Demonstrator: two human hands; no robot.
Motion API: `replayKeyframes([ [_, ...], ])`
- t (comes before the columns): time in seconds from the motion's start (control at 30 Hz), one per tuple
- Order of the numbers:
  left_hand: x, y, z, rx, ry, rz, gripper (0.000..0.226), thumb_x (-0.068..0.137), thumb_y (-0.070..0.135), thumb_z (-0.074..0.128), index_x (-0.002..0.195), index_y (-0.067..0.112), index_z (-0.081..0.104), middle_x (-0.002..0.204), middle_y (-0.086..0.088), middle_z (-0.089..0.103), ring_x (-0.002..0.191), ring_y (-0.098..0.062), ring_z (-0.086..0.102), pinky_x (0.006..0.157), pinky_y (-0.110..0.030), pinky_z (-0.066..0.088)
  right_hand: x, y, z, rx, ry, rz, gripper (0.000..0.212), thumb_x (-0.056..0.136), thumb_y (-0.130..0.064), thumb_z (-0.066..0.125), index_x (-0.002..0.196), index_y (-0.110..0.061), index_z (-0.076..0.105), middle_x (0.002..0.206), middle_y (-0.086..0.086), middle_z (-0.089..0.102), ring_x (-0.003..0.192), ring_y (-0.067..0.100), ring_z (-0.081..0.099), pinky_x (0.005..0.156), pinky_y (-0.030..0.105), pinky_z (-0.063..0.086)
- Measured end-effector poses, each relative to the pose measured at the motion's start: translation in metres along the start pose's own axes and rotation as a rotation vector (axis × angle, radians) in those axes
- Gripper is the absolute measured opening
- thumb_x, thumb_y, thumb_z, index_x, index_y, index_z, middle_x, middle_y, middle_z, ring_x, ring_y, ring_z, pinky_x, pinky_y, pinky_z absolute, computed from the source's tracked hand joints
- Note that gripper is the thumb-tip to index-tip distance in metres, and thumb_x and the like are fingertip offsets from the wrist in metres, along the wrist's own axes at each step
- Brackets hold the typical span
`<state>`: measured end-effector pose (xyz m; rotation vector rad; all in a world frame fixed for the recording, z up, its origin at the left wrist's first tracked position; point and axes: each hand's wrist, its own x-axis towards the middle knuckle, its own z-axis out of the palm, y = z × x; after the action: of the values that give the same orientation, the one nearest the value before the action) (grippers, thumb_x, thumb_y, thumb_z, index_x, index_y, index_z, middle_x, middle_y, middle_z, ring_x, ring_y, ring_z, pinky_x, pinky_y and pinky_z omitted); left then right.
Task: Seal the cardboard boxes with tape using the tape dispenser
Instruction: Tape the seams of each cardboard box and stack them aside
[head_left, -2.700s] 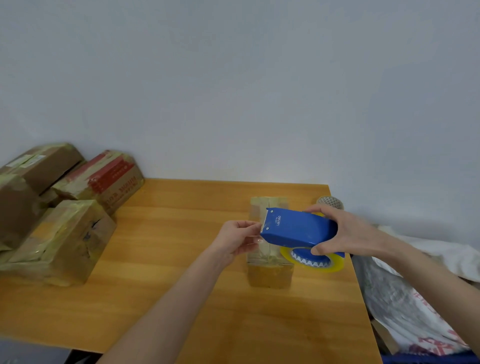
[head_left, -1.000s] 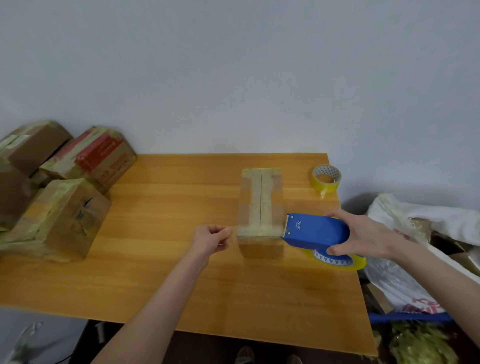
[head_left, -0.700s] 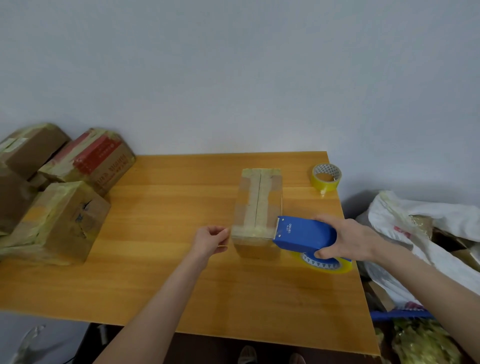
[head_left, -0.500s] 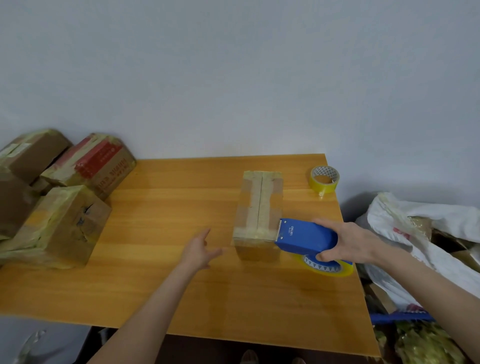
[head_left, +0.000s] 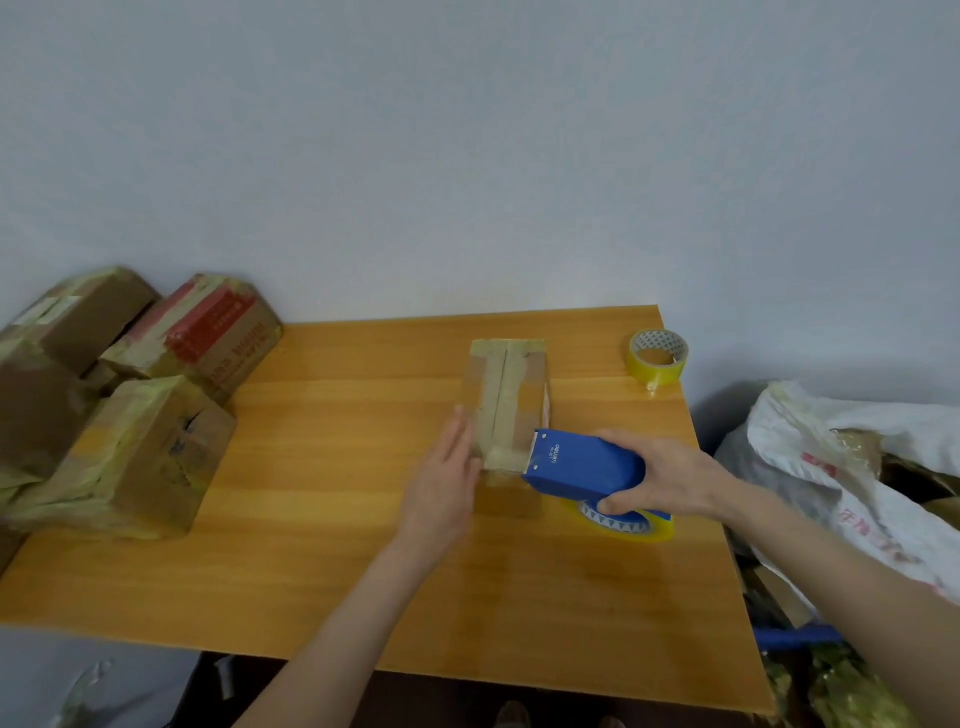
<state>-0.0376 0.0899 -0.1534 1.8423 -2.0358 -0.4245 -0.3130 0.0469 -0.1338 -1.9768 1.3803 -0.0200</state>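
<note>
A small cardboard box (head_left: 506, 395), wrapped in yellowish tape, stands on the wooden table (head_left: 332, 519) right of centre. My right hand (head_left: 660, 480) grips the blue tape dispenser (head_left: 582, 467), whose cutter end meets the box's near right top corner. A yellow tape roll sits under the dispenser. With straight fingers, my left hand (head_left: 447, 480) lies flat against the box's near left side.
A loose roll of yellow tape (head_left: 657, 356) lies at the table's far right corner. Several taped cardboard boxes (head_left: 150, 447) are stacked at the left end. White plastic sacks (head_left: 852, 467) are piled beside the table's right edge.
My left hand opened from a loose fist and moved right, up against the box's left side. The dispenser stayed at the box's near right corner.
</note>
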Motion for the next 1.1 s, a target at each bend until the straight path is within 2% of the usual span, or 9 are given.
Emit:
replayKeyframes([
  [0.07,-0.001,0.014,0.009,0.147,-0.119,0.190,0.049,0.105,0.031,0.020,0.150,0.020,0.004,0.156,0.008,-0.001,0.147,-0.010,0.002,0.122,-0.032,0.005,-0.005,0.005,-0.004,-0.032,0.020,-0.011,0.088,0.073,-0.058,0.073,0.145,-0.048,0.024,0.127,-0.020,0.047,0.112,0.011,0.052,0.084,0.028,0.047],
  [0.13,-0.004,0.018,0.019,0.330,-0.206,0.242,0.055,0.095,0.045,-0.001,0.146,0.026,-0.011,0.154,0.010,-0.013,0.147,-0.011,-0.010,0.118,-0.029,-0.013,-0.010,0.009,-0.007,-0.073,0.033,-0.025,0.090,0.073,-0.063,0.070,0.145,-0.053,0.017,0.129,-0.022,0.047,0.112,0.010,0.052,0.085,0.029,0.049],
  [0.17,-0.004,0.015,0.021,0.380,-0.203,0.247,0.062,0.089,0.049,-0.007,0.146,0.026,-0.013,0.154,0.009,-0.015,0.147,-0.012,-0.012,0.116,-0.029,-0.016,-0.011,0.011,-0.007,-0.092,0.042,-0.036,0.089,0.074,-0.064,0.069,0.144,-0.055,0.016,0.130,-0.020,0.049,0.110,0.010,0.053,0.084,0.030,0.051],
  [0.33,-0.003,0.002,0.021,0.400,-0.242,0.240,0.061,0.090,0.049,0.001,0.145,0.027,-0.015,0.154,0.010,-0.018,0.144,-0.008,-0.016,0.119,-0.029,-0.011,-0.017,0.018,-0.009,-0.037,0.057,-0.094,0.080,0.074,-0.055,0.070,0.123,-0.077,0.011,0.120,-0.026,0.051,0.103,0.006,0.054,0.082,0.033,0.053],
  [0.43,-0.004,0.005,0.021,0.407,-0.257,0.242,0.067,0.084,0.053,-0.006,0.145,0.027,-0.015,0.155,0.011,-0.016,0.143,-0.008,-0.017,0.118,-0.029,-0.011,-0.023,0.025,-0.010,-0.001,0.042,-0.094,0.081,0.071,-0.054,0.070,0.117,-0.083,0.010,0.112,-0.034,0.048,0.100,0.004,0.055,0.082,0.033,0.053],
  [0.6,-0.005,0.005,0.017,0.421,-0.270,0.218,0.071,0.079,0.055,-0.011,0.145,0.028,-0.017,0.155,0.010,-0.019,0.143,-0.008,-0.019,0.117,-0.029,-0.013,-0.038,0.045,-0.017,-0.098,0.001,-0.019,0.082,0.076,-0.050,0.071,0.134,-0.066,0.015,0.114,-0.024,0.053,0.095,0.005,0.056,0.082,0.029,0.052],
  [0.77,-0.004,0.008,0.020,0.422,-0.251,0.198,0.069,0.081,0.058,-0.008,0.146,0.035,-0.017,0.159,0.007,-0.014,0.147,-0.012,-0.012,0.116,-0.030,-0.014,-0.024,0.031,-0.008,-0.348,-0.015,-0.005,0.085,0.077,-0.061,0.061,0.146,-0.056,0.011,0.117,-0.014,0.058,0.101,0.012,0.057,0.081,0.032,0.053],
  [1.0,-0.003,0.013,0.019,0.410,-0.246,0.201,0.059,0.096,0.048,0.015,0.145,0.039,-0.016,0.158,0.008,-0.016,0.147,-0.012,-0.014,0.118,-0.032,-0.013,-0.008,0.012,-0.001,-0.411,-0.073,0.032,0.081,0.082,-0.055,0.058,0.148,-0.052,0.011,0.101,-0.012,0.052,0.098,0.015,0.055,0.073,0.030,0.050],
  [1.1,-0.003,0.010,0.021,0.398,-0.249,0.222,0.059,0.091,0.052,0.001,0.146,0.039,-0.013,0.158,0.009,-0.014,0.147,-0.012,-0.011,0.120,-0.034,-0.008,0.002,0.004,-0.001,-0.383,-0.113,0.043,0.082,0.082,-0.053,0.060,0.148,-0.050,0.013,0.101,-0.012,0.048,0.093,0.014,0.050,0.065,0.027,0.043],
])
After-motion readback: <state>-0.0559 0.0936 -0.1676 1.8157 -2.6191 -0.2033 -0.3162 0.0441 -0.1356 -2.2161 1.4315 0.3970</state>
